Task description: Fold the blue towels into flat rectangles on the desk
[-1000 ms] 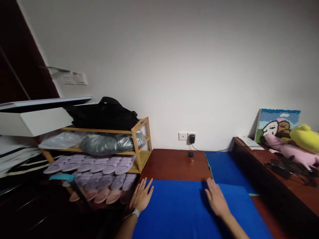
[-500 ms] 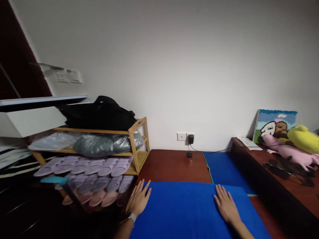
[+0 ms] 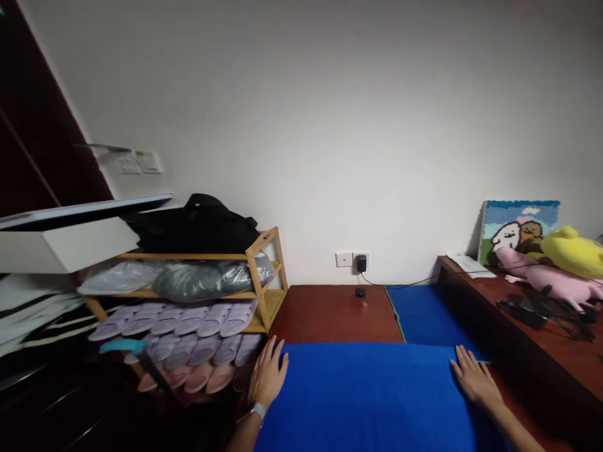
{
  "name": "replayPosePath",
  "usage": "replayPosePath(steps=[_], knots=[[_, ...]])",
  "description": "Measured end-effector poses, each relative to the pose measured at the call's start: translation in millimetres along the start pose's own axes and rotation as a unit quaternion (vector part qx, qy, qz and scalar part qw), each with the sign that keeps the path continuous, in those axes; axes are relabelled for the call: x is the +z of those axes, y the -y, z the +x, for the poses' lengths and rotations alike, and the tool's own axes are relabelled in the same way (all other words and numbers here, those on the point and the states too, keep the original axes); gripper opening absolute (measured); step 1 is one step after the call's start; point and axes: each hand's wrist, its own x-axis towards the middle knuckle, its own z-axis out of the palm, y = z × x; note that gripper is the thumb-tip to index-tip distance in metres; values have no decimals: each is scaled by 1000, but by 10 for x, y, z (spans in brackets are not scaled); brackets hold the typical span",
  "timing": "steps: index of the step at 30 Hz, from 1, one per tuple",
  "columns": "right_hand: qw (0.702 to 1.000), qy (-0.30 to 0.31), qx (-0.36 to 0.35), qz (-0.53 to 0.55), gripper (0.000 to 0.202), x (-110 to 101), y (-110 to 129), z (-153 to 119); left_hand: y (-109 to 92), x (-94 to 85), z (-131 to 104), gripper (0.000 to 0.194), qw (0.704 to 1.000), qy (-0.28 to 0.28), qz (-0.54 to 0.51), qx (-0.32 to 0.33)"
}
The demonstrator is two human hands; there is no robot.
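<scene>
A blue cloth (image 3: pixel 367 395) lies spread over the reddish-brown wooden surface (image 3: pixel 339 314), its far edge running nearly straight. My left hand (image 3: pixel 268 376) rests palm down at the cloth's far left corner, fingers stretched out, a watch band on the wrist. At the far right corner, my right hand (image 3: pixel 475 380) lies flat with its fingers extended. Neither hand grips anything. Another blue piece (image 3: pixel 419 311) with a green edge lies behind the cloth on the right.
Left stands a wooden rack (image 3: pixel 264 301) with several lilac slippers (image 3: pixel 207 320), wrapped bundles (image 3: pixel 202 282) and a black bag (image 3: pixel 193 229). Right, a raised ledge (image 3: pixel 513 298) carries a pink plush toy (image 3: pixel 556 282), a yellow one (image 3: pixel 572 251) and a dog picture (image 3: pixel 518 232). A charger (image 3: pixel 361 263) is plugged into the wall.
My right hand has slid to the right along the cloth, from its top edge out to its right corner. My left hand stays at the left corner; the view has shifted slightly.
</scene>
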Motion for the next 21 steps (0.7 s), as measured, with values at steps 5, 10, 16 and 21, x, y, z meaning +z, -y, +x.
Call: replayPosePath(steps=[5,10,16,21], knots=[[997,-57,-45,8,79,-198,577,-262,-6,-249,-156,45,999,18,-29,17],[973,-34,-197,115,72,-411,2035,-969,-19,-331,-551,48,995,88,-41,38],[937,58,-303,163,73,-463,3433,-1628,-94,-417,-951,57,984,171,-10,50],[948,78,-272,144,74,-413,3117,-1643,-127,-482,-928,58,983,175,4,58]])
